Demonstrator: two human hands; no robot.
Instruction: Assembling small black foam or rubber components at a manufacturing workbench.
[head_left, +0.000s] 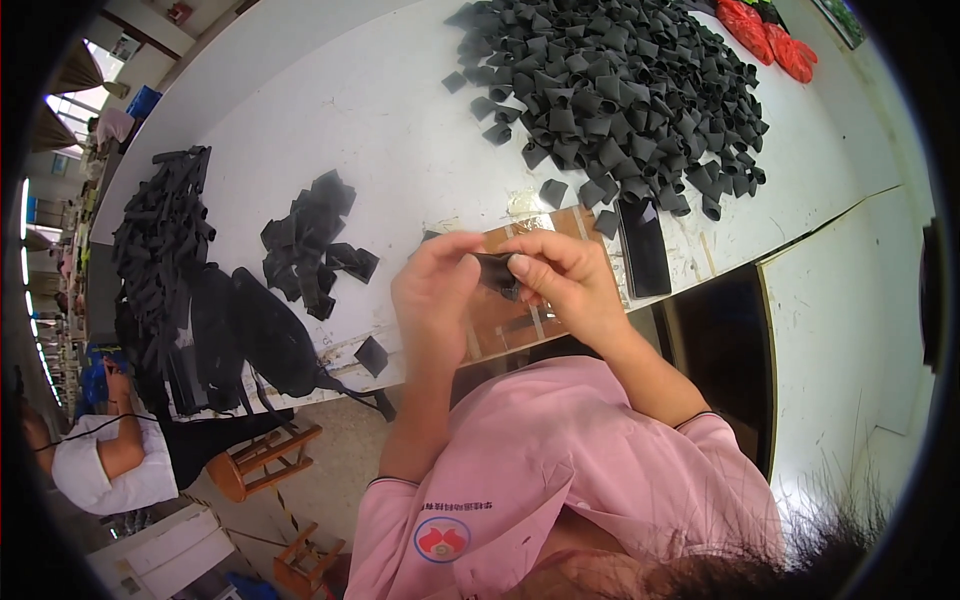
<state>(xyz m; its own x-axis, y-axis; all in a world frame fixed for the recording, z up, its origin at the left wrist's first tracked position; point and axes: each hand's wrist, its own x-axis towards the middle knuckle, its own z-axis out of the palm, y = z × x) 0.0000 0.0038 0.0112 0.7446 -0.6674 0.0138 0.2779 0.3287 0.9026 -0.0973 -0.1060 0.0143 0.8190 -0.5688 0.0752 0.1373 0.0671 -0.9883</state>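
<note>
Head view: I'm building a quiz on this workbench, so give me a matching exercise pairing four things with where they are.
Things:
1. small black piece
2. big pile of black loops
3. dark phone
4. red bags

Places:
A. table's far right corner
B. pinched between both hands
C. flat beside the brown cardboard
D. spread across the table's far side

Pairs: 1-B, 2-D, 3-C, 4-A

The desk (400, 130) is white and wide, with scratches and marks near its front edge. On its far right part lies a big heap of small black folded pieces (615, 90), and some single ones are scattered around it. A dark flat phone (643, 245) lies just beside the heap, next to a brown cardboard patch (525, 300) taped on the surface. At the left are a small pile of black pieces (310, 245), a long stack of black strips (160, 230), and one loose black piece (371, 355) near the edge
</note>
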